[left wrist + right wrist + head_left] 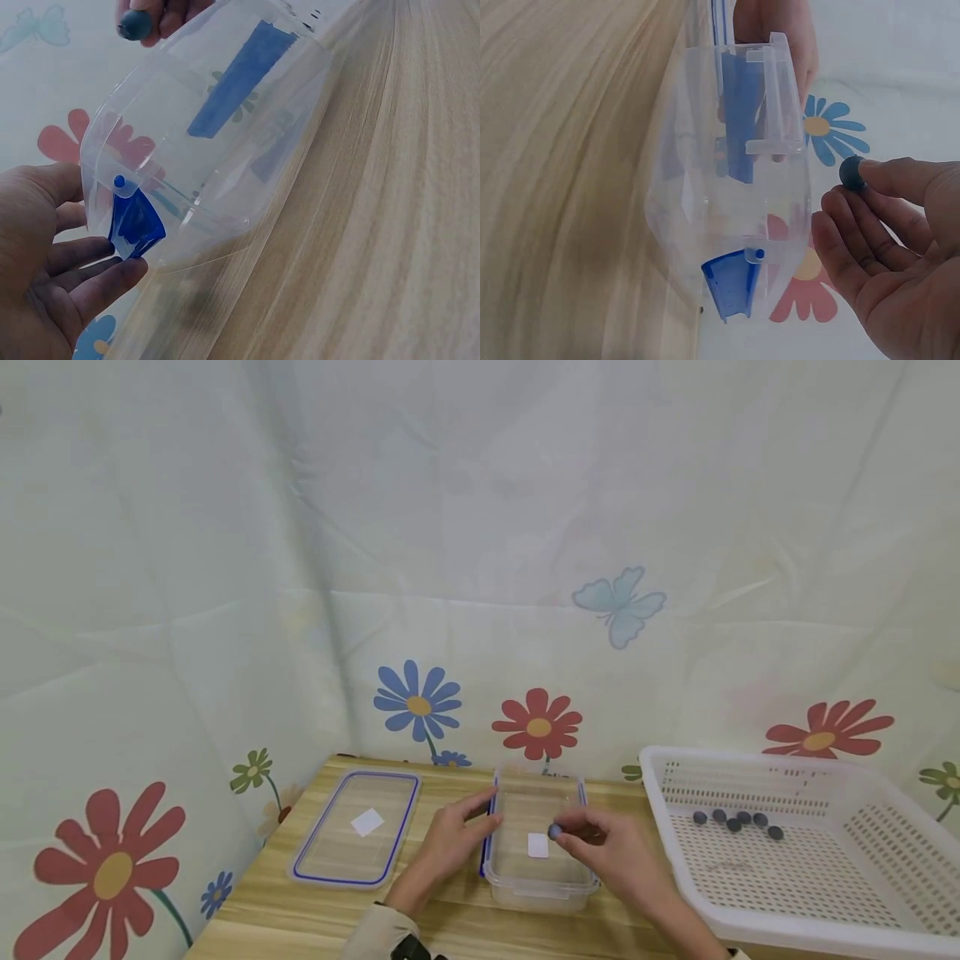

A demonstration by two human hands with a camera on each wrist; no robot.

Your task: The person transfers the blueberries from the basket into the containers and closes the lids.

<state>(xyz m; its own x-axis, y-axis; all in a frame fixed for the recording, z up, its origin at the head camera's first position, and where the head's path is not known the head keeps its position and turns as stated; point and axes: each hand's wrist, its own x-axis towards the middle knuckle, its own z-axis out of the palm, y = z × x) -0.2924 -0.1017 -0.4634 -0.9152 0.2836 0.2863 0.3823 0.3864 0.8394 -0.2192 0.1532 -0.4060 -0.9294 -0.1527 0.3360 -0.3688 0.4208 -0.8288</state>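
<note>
A clear plastic container (536, 893) with blue side latches stands on the table. My left hand (447, 843) holds its left side, with the thumb at the rim and the fingertips against a hanging blue latch (136, 225). Over the right part of the container, my right hand (618, 860) pinches one blueberry (851, 172) between thumb and finger. In the left wrist view that blueberry (135, 25) shows beyond the rim. A white label (537, 846) shows within the container's outline in the head view. The container's lid (341, 860), edged in blue, lies apart on the left.
To the right stands a white perforated basket (810, 893) with several blueberries (734, 825) on its floor. The wooden table (255, 918) runs back to a flower-printed curtain (480, 527). A white square label (367, 822) is on the lid.
</note>
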